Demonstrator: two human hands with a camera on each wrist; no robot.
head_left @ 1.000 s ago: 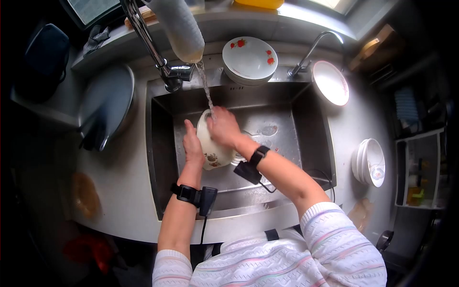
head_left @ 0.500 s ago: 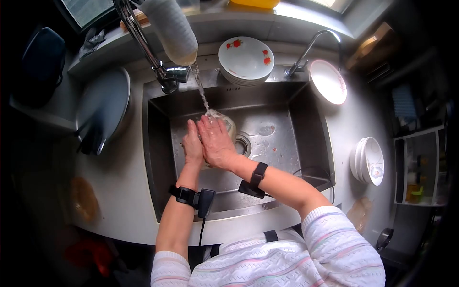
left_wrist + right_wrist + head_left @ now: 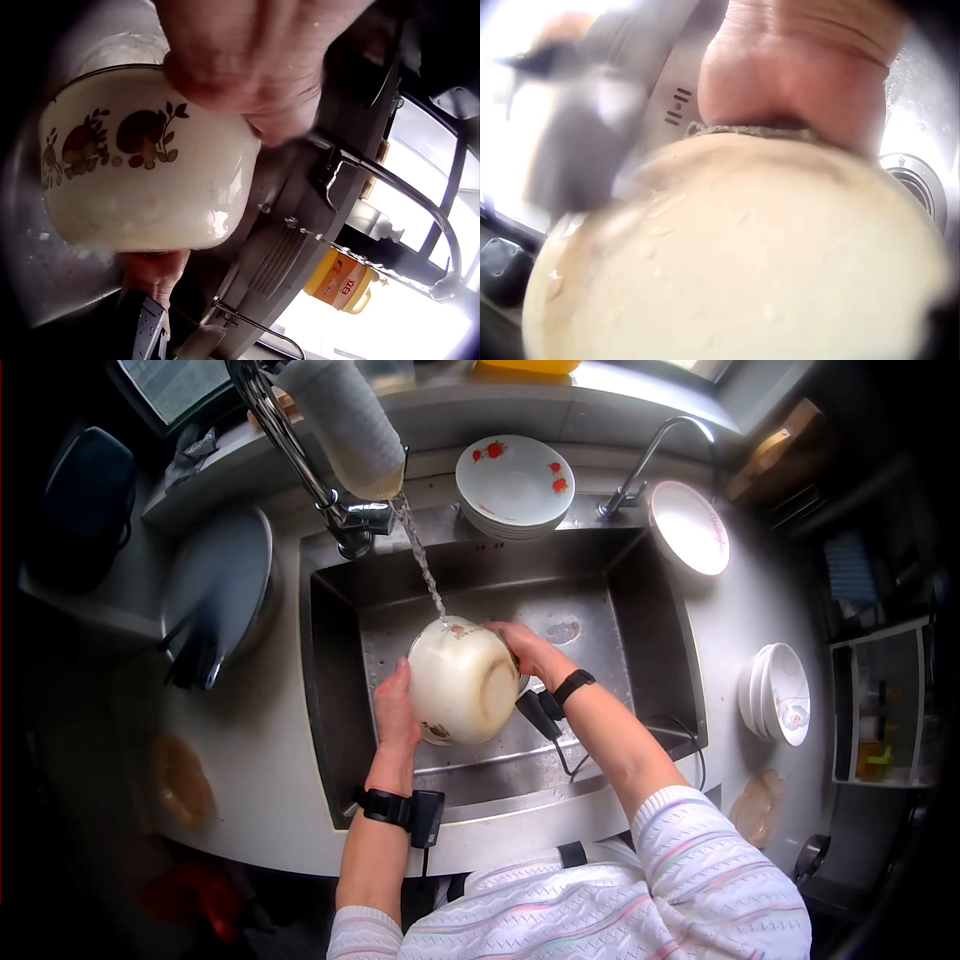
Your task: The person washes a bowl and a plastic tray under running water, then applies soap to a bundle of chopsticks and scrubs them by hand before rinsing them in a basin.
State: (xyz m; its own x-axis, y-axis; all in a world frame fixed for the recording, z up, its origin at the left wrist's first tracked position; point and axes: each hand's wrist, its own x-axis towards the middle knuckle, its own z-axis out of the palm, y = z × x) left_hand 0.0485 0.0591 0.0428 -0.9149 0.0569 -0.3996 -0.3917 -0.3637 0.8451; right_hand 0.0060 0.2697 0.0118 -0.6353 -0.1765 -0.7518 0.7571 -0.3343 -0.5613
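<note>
Since the earlier frames the cream bowl [image 3: 462,680] has been turned so that its rounded outside faces up and toward the camera, and the right hand [image 3: 528,650], which lay flat over it before, has moved round to its far right edge. The bowl is held above the steel sink [image 3: 655,660], with the stream of water [image 3: 420,565] from the tap [image 3: 345,520] landing on its upper rim. The left hand [image 3: 396,710] grips the bowl's left side, fingers curled against the wall beside the leaf pattern. The right hand clamps the opposite rim, thumb and fingers closed on it. On the tabletop behind the sink sits a stack of plates [image 3: 515,482] with red fruit marks, and a pile of small bowls [image 3: 778,695] rests at the right.
</note>
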